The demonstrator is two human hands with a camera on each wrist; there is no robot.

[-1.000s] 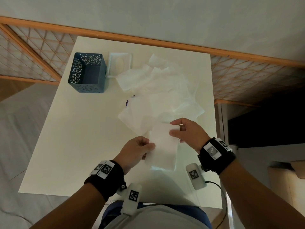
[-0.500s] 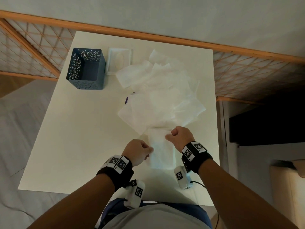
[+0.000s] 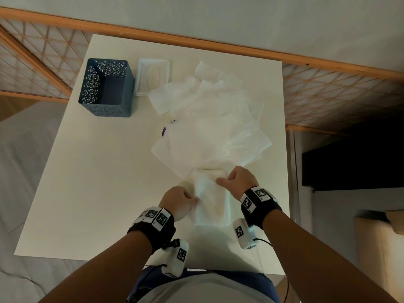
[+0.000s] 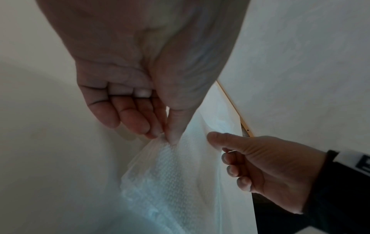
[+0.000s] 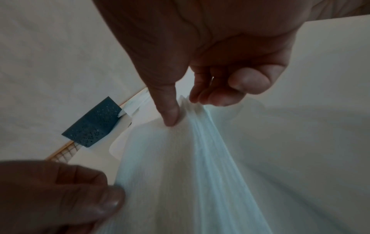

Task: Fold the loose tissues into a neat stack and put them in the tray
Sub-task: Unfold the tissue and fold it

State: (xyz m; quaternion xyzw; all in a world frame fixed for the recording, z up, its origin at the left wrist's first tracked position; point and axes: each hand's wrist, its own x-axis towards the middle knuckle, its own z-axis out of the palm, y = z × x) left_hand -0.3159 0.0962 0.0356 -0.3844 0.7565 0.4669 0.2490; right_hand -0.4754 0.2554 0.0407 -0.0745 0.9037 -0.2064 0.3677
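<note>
White tissue [image 3: 211,200] lies on the desk [image 3: 98,182] while our left hand [image 3: 178,202] and right hand [image 3: 241,180] each pinch an edge to keep the fold straight.

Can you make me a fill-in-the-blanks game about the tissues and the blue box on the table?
1. The left hand and right hand both pinch the folded ____.
2. The perforated basket is dark ____.
3. The white tray sits just ____ of the basket in the head view.
4. The loose tissues lie in a pile on the white ____.

Missing words: tissue; blue; right; table
</note>
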